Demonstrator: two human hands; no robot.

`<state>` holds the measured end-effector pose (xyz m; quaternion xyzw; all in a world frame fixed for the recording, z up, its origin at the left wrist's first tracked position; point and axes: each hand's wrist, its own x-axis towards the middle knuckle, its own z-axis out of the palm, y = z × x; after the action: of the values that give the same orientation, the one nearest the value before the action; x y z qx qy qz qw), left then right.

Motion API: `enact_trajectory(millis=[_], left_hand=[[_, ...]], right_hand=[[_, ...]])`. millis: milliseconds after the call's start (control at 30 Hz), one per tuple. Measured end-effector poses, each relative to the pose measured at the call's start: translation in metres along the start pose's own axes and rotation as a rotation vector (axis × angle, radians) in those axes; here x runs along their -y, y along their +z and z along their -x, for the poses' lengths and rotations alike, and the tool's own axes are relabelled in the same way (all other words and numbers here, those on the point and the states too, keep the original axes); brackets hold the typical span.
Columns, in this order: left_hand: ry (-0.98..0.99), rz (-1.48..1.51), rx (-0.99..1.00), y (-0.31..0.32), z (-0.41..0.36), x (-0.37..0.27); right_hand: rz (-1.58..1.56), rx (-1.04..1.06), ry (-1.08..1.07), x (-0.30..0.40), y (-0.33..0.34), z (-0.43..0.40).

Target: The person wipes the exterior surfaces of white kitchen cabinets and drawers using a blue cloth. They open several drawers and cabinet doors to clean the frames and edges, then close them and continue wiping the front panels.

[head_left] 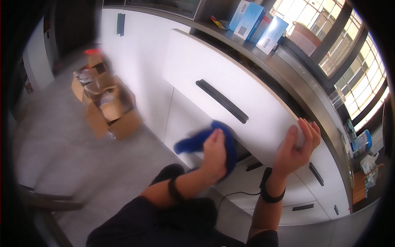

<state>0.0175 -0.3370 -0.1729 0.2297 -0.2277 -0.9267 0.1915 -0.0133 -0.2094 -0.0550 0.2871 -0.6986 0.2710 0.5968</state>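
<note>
A blue cloth (230,145), blurred by motion, is held in my left hand (215,154) just in front of the white cabinet, below a black handle (222,101). That handle is on a white drawer front (197,61), which is pulled out from under the countertop. At the front's right end, my right hand (297,145) touches its top edge with fingers curled over it. What lies inside the drawer is mostly hidden.
Open cardboard boxes (126,123) with plastic bags stand on the floor at the left. Blue and white boxes (248,20) and a pot (304,38) are on the metal countertop (277,61) by the window. A black cable (237,193) runs below the drawer. Dark chair-like legs (55,202) show at lower left.
</note>
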Motion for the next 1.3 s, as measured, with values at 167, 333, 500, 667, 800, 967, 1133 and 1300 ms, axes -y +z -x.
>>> enact_trajectory(millis=[167,333,500,667,800,967,1133,1300], left_hand=[[-0.009,-0.004,0.180,-0.013,-0.010,0.018],[0.291,0.145,0.033,-0.015,-0.096,-0.068],[0.749,0.130,-0.139,-0.024,-0.158,-0.140],[0.567,0.260,-0.025,-0.028,-0.146,-0.117],[0.397,0.243,0.196,-0.030,-0.117,-0.086],[0.305,0.083,0.330,-0.049,-0.087,-0.049],[0.211,0.078,0.291,-0.066,-0.072,-0.030],[-0.031,0.006,0.399,-0.072,-0.029,0.001]], right_hand=[[0.026,0.032,-0.063,-0.003,-0.003,-0.002],[-0.015,0.060,-0.057,-0.004,-0.005,-0.004],[-0.043,0.020,-0.045,-0.003,0.000,0.000],[0.193,-0.026,-0.173,-0.009,0.008,0.004],[0.351,0.101,-0.279,-0.025,0.008,-0.008],[0.502,0.135,-0.229,-0.050,0.008,-0.032],[0.581,0.126,-0.248,-0.064,0.010,-0.038],[-0.018,0.160,0.072,-0.037,-0.018,0.022]])
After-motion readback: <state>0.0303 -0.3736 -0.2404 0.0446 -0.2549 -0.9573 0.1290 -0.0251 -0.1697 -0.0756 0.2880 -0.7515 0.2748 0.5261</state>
